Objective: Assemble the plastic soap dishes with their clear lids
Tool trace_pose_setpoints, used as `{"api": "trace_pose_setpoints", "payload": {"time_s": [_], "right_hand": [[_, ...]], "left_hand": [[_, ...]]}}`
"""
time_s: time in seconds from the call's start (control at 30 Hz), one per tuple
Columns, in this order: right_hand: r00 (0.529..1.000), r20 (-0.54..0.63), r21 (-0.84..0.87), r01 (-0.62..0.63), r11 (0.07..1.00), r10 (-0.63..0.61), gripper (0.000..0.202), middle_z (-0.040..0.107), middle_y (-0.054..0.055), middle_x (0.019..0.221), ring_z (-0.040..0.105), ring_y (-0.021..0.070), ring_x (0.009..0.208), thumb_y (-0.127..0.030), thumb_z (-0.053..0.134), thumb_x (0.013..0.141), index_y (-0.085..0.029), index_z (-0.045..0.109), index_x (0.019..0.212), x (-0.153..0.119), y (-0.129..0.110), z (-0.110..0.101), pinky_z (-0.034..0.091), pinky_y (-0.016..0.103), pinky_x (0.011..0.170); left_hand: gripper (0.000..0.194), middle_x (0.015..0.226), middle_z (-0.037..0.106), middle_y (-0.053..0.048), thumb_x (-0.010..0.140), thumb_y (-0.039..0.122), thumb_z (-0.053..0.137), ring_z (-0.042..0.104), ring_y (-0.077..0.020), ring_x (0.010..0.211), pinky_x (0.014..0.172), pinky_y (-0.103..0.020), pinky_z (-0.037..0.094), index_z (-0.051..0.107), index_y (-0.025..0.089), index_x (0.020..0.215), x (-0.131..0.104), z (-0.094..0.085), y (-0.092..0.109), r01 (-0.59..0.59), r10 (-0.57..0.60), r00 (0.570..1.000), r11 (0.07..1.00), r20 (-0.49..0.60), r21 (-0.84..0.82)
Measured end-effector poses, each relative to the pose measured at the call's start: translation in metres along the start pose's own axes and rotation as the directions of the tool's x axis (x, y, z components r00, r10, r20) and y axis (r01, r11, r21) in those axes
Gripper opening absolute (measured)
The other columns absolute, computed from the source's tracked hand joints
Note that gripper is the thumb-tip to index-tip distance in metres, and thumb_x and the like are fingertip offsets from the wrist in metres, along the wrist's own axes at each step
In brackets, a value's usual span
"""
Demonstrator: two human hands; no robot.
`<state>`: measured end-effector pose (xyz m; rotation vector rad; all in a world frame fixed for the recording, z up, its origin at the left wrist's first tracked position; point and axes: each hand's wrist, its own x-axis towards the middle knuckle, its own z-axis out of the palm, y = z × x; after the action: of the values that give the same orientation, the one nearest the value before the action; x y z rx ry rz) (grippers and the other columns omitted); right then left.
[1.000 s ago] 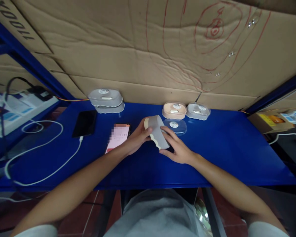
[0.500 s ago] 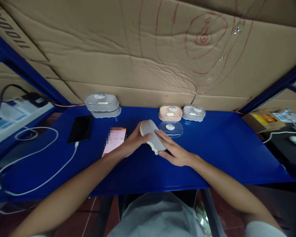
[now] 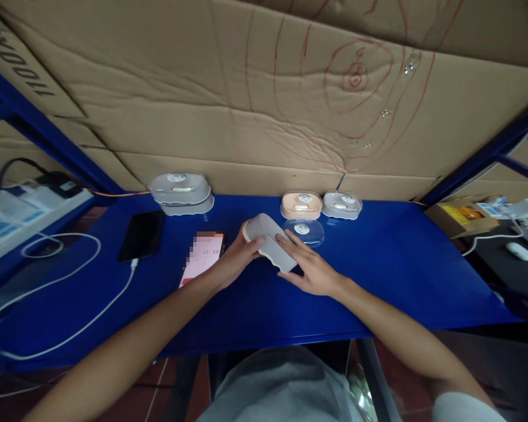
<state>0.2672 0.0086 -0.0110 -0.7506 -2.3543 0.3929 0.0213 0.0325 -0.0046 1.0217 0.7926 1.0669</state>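
A grey oval box (image 3: 270, 241) with a wavy rim is held tilted above the blue table (image 3: 378, 264). My left hand (image 3: 241, 253) is closed around its left end, thumb across the near side. My right hand (image 3: 310, 266) grips its right end, fingers over the upper face and thumb below. The inside of the box is turned away from view. Just behind my right hand lies a clear oval lid (image 3: 312, 234) with a round sticker. Beyond it stand a peach box (image 3: 290, 212) and a grey box (image 3: 342, 212), both under clear lids.
Two stacked grey boxes (image 3: 180, 193) stand at the back left. A lit phone (image 3: 205, 252) lies beside my left forearm, and a dark phone (image 3: 141, 235) on a white cable (image 3: 94, 331) is farther left. A cardboard wall (image 3: 180, 117) closes off the back.
The box has turned slightly in my hands, so less of its cream edge shows. Both hands keep hold of it. The camera view has shifted a little.
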Motion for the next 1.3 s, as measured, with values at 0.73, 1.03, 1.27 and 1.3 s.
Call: {"api": "trace_pose_setpoints", "payload": {"time_s": [0.73, 1.03, 1.27, 1.3], "right_hand": [[0.923, -0.165, -0.371, -0.385, 0.845, 0.348, 0.053, 0.067, 0.016, 0.146, 0.063, 0.0349, 0.140, -0.011, 0.060, 0.089, -0.024, 0.066, 0.140, -0.176, 0.091, -0.143, 0.051, 0.062, 0.119], [0.941, -0.114, -0.360, -0.339, 0.869, 0.320, 0.040, 0.074, 0.017, 0.135, 0.066, 0.0361, 0.136, -0.045, 0.072, 0.099, -0.021, 0.073, 0.130, -0.138, 0.107, -0.138, 0.051, 0.060, 0.119], [0.960, -0.070, -0.333, -0.279, 0.901, 0.272, 0.033, 0.079, 0.015, 0.127, 0.072, 0.0344, 0.127, -0.044, 0.069, 0.102, -0.022, 0.076, 0.126, -0.115, 0.107, -0.130, 0.055, 0.058, 0.112], [0.963, -0.060, -0.325, -0.269, 0.907, 0.264, 0.032, 0.079, 0.015, 0.128, 0.072, 0.0342, 0.128, -0.043, 0.069, 0.102, -0.023, 0.076, 0.126, -0.112, 0.105, -0.126, 0.055, 0.058, 0.113]], "left_hand": [[0.066, 0.174, 0.036, -0.016, 0.097, 0.040, 0.071, 0.036, -0.0415, 0.160, 0.128, -0.064, 0.031, 0.050, 0.030, 0.159, 0.022, 0.026, -0.002, -0.449, 0.131, 0.893, 0.337, 0.432, 0.827], [0.056, 0.172, 0.042, -0.016, 0.092, 0.050, 0.077, 0.038, -0.0453, 0.158, 0.124, -0.066, 0.035, 0.065, 0.029, 0.143, 0.047, 0.020, -0.015, -0.455, 0.087, 0.890, 0.252, 0.448, 0.854], [0.041, 0.159, 0.055, -0.015, 0.086, 0.045, 0.081, 0.056, -0.0427, 0.144, 0.118, -0.062, 0.044, 0.069, 0.026, 0.121, 0.026, 0.011, -0.012, -0.368, 0.116, 0.930, 0.300, 0.349, 0.880], [0.039, 0.155, 0.058, -0.014, 0.087, 0.044, 0.080, 0.059, -0.0412, 0.141, 0.118, -0.061, 0.045, 0.069, 0.026, 0.119, 0.024, 0.010, -0.010, -0.358, 0.128, 0.934, 0.319, 0.334, 0.878]]}}
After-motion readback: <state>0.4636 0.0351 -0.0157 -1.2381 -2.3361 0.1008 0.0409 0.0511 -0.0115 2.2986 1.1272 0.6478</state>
